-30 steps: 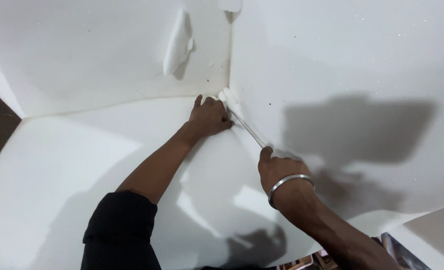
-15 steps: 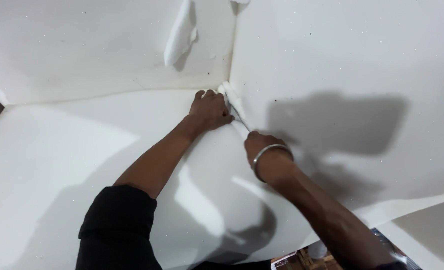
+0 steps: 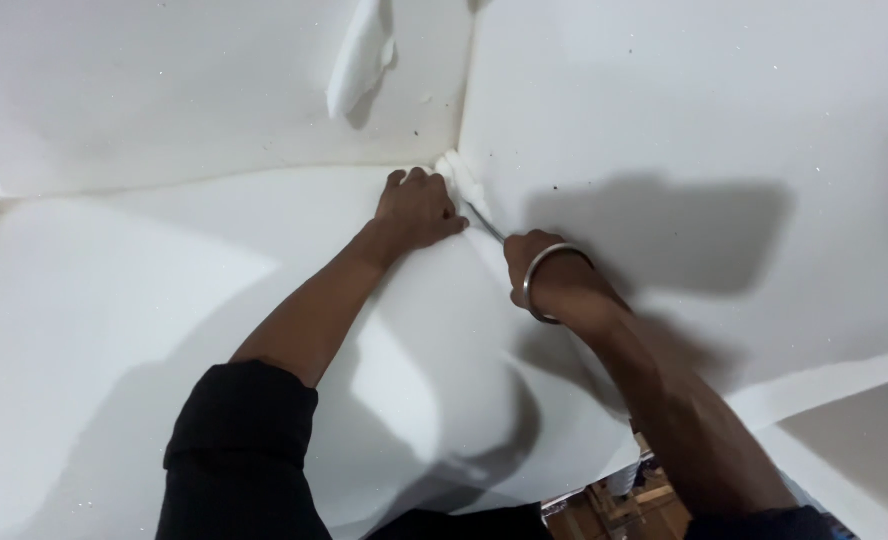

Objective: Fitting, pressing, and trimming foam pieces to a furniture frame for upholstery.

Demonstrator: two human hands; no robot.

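Three white foam sheets (image 3: 164, 300) meet at one corner. My left hand (image 3: 419, 210) presses flat there, fingers together, beside a torn foam lump (image 3: 456, 170). My right hand (image 3: 544, 270) – one steel bangle (image 3: 544, 262) – closes on a thin tool (image 3: 484, 220); its fingers and the tool's tip are hidden.

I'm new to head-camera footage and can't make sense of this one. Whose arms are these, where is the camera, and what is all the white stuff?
The camera sits on a person's head and looks down, so both arms are that person's own. The white stuff is large sheets of soft foam meeting at a seam. The left hand presses flat on the foam beside a small torn white lump. The right hand, with a metal bangle on its wrist, grips a thin tool whose tip runs into the seam. What kind of tool it is cannot be told.
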